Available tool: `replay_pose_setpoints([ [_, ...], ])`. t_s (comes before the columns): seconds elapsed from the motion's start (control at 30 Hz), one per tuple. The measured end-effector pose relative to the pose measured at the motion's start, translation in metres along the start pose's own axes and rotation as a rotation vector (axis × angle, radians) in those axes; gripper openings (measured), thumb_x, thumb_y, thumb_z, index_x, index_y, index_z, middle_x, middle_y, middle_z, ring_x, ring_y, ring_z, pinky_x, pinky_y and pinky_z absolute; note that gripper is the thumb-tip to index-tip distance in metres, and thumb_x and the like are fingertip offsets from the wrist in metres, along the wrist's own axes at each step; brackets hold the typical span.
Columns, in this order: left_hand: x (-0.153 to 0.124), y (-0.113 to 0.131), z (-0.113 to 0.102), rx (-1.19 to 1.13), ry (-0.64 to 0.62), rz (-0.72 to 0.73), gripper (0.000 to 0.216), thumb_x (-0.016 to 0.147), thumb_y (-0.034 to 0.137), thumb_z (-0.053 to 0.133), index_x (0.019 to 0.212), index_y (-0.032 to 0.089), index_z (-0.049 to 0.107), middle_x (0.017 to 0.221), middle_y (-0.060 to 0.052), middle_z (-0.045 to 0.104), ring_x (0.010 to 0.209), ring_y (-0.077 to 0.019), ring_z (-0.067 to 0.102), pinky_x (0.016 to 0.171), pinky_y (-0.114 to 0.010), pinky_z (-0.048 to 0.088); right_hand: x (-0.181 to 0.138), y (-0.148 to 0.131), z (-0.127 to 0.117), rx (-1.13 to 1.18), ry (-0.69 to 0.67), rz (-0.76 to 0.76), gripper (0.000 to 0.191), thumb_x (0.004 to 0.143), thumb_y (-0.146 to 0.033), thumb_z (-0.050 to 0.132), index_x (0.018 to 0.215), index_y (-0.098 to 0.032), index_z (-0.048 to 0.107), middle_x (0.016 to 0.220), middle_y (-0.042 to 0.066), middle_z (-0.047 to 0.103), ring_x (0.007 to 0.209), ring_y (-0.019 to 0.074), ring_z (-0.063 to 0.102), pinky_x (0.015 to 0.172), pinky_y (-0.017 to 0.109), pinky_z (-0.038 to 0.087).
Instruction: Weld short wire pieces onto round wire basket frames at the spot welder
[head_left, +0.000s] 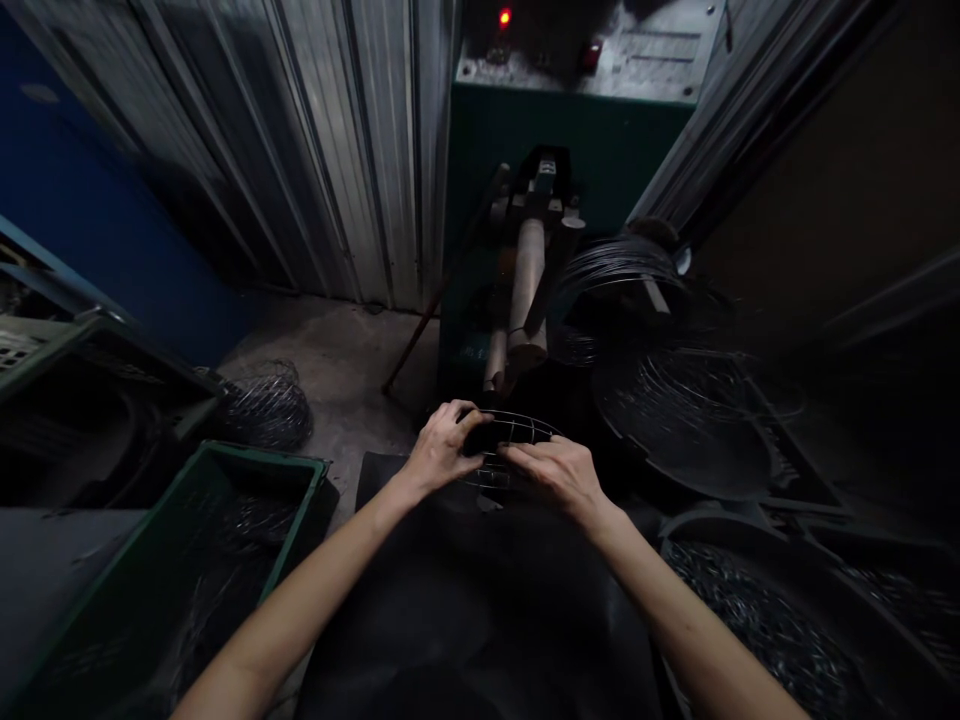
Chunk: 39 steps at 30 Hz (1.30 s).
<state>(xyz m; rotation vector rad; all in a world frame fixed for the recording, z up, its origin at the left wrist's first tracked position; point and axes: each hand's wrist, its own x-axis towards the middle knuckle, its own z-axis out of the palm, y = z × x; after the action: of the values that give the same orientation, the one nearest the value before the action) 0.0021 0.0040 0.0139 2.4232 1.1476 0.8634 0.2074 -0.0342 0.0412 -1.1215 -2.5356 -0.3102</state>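
Observation:
Between my two hands is a round wire frame of thin metal rings joined by short cross wires. My left hand grips its left side, thumb below and fingers curled over the upper ring. On the right side my right hand holds the frame, fingers pointing inward across it. Just beyond the frame stands a green machine with a thick metal arm; a thinner lower rod ends close above the frame. Whether frame and rod touch, I cannot tell.
A green crate with wire pieces stands at left, beside a tangled wire bundle. Coiled wire hangs at right. Round tubs hold wire rings and small metal parts. A red light glows on the machine.

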Motion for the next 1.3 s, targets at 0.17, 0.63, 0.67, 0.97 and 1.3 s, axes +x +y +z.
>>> replay_pose_setpoints([
  [0.17, 0.003, -0.003, 0.0, 0.024, 0.039, 0.009, 0.049, 0.07, 0.015, 0.069, 0.116, 0.024, 0.053, 0.115, -0.007, 0.052, 0.103, -0.0239, 0.053, 0.088, -0.039, 0.05, 0.007, 0.007, 0.001, -0.005, -0.034, -0.022, 0.015, 0.086, -0.019, 0.053, 0.093, -0.023, 0.066, 0.077, -0.004, 0.073, 0.061, 0.009, 0.061, 0.058, 0.027, 0.03],
  [0.63, 0.013, -0.01, 0.003, 0.011, 0.089, -0.041, 0.051, 0.067, 0.014, 0.071, 0.114, 0.024, 0.054, 0.116, -0.007, 0.051, 0.105, -0.0245, 0.053, 0.089, -0.04, 0.05, 0.02, 0.011, 0.007, -0.078, -0.131, 0.06, 0.018, 0.086, -0.019, 0.051, 0.09, -0.024, 0.067, 0.08, -0.003, 0.074, 0.061, 0.0095, 0.061, 0.059, 0.027, 0.029],
  [0.67, 0.014, -0.012, 0.005, 0.009, 0.094, -0.042, 0.051, 0.067, 0.014, 0.071, 0.114, 0.024, 0.054, 0.116, -0.007, 0.051, 0.105, -0.0245, 0.053, 0.089, -0.04, 0.05, 0.021, 0.011, 0.007, -0.09, -0.137, 0.072, 0.019, 0.087, -0.019, 0.05, 0.09, -0.024, 0.067, 0.078, -0.003, 0.073, 0.06, 0.0096, 0.06, 0.058, 0.027, 0.028],
  [0.97, 0.025, -0.025, 0.014, 0.012, 0.112, -0.019, 0.053, 0.066, 0.015, 0.073, 0.115, 0.024, 0.054, 0.116, -0.007, 0.051, 0.105, -0.0246, 0.053, 0.09, -0.041, 0.05, 0.027, 0.018, 0.015, -0.152, -0.171, 0.09, 0.016, 0.087, -0.018, 0.051, 0.088, -0.023, 0.066, 0.076, -0.003, 0.072, 0.061, 0.0108, 0.06, 0.06, 0.028, 0.027],
  [1.3, 0.027, -0.028, 0.012, 0.013, 0.103, 0.014, 0.056, 0.069, 0.014, 0.071, 0.12, 0.025, 0.051, 0.12, -0.007, 0.051, 0.113, -0.0254, 0.052, 0.096, -0.043, 0.047, 0.024, 0.019, 0.015, -0.075, -0.262, 0.157, 0.029, 0.092, -0.016, 0.041, 0.105, -0.025, 0.065, 0.095, 0.002, 0.073, 0.072, 0.0126, 0.062, 0.063, 0.028, 0.03],
])
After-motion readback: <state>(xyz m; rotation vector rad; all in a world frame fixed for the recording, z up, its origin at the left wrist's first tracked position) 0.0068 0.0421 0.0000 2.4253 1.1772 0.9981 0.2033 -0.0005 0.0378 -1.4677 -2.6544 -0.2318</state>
